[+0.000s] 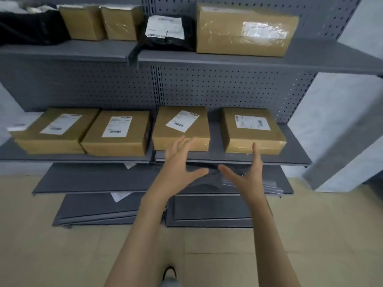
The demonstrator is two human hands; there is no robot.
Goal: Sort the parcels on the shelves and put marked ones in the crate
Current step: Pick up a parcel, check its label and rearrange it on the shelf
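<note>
Several brown cardboard parcels with white labels lie in a row on the middle shelf [290, 158]. My left hand [178, 164] is spread open just in front of the third parcel [182, 125], fingertips near its front face. My right hand [248, 172] is open too, palm turned inward, its fingers reaching up before the front of the rightmost parcel [252, 129]. Neither hand holds anything. On the upper shelf [207, 59] stand a large brown box [244, 30], a black bag parcel [167, 32] and two small brown boxes [99, 21]. No crate is in view.
Lower grey shelves [99, 179] jut out below the hands, with grey flat mailers [269, 186] and paper slips on them. A black bag [29, 25] lies at the upper left. A grey pillar [342, 141] stands at right. Beige floor tiles and my shoe [170, 274] are below.
</note>
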